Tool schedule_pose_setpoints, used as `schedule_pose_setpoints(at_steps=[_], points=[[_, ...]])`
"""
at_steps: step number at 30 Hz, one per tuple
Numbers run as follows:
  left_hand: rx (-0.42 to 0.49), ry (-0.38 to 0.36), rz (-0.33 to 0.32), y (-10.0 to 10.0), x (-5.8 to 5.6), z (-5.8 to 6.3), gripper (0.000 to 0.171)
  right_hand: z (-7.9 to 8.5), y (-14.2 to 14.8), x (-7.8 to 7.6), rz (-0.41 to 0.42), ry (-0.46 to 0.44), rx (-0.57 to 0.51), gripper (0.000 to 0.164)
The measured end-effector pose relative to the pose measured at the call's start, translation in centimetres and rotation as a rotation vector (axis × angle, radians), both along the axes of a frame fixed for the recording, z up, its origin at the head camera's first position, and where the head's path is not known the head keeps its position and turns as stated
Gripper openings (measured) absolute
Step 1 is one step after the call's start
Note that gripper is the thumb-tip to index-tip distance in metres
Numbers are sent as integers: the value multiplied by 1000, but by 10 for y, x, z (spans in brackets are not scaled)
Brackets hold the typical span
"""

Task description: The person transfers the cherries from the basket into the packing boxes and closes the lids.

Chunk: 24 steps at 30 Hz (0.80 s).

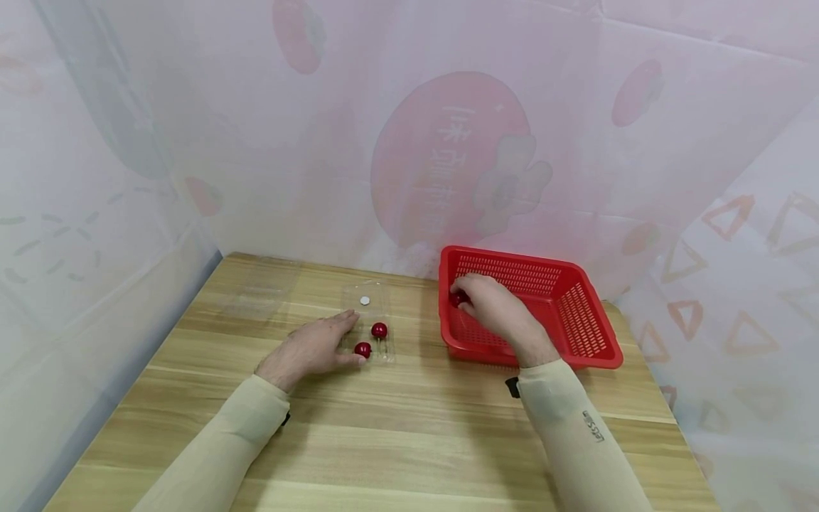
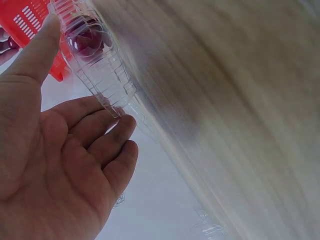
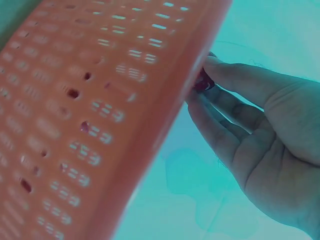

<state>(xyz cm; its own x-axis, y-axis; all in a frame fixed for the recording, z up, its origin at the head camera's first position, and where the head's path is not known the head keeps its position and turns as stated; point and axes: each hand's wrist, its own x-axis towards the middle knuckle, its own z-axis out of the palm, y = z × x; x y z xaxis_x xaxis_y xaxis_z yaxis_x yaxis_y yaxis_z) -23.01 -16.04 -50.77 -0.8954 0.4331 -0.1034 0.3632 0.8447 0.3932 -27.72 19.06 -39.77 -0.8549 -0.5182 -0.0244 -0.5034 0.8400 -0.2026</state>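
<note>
My left hand [image 1: 313, 346] lies beside a clear plastic box [image 1: 387, 306], its thumb and loosely bent fingers touching the box's edges. Inside that box are two shiny dark red cherries, a farther cherry [image 1: 379, 330] and a nearer cherry [image 1: 362, 349]. A cherry also shows through the clear wall in the left wrist view, above the fingertips [image 2: 127, 122]. Over the left side of a red plastic basket [image 1: 532, 359], my right hand [image 1: 493, 307] pinches another dark red cherry [image 3: 203, 81] between thumb and fingers. The basket's rim partly hides those fingers in the right wrist view.
A second piece of clear plastic [image 1: 261, 288] lies at the back left of the wooden table [image 1: 358, 441]. A round white sticker [image 1: 365, 301] is on the clear box. A printed curtain [image 1: 333, 142] hangs right behind the table and the basket.
</note>
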Motion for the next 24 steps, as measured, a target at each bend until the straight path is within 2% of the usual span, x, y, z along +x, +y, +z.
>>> schedule_pose_setpoints(at_steps=[13,24], points=[[-4,1,1,0,1,2,100,8,-20,6,29,43,-17,24],[-6,5,-7,-1,1,2,100,6,-41,6,99,98,-18,21]])
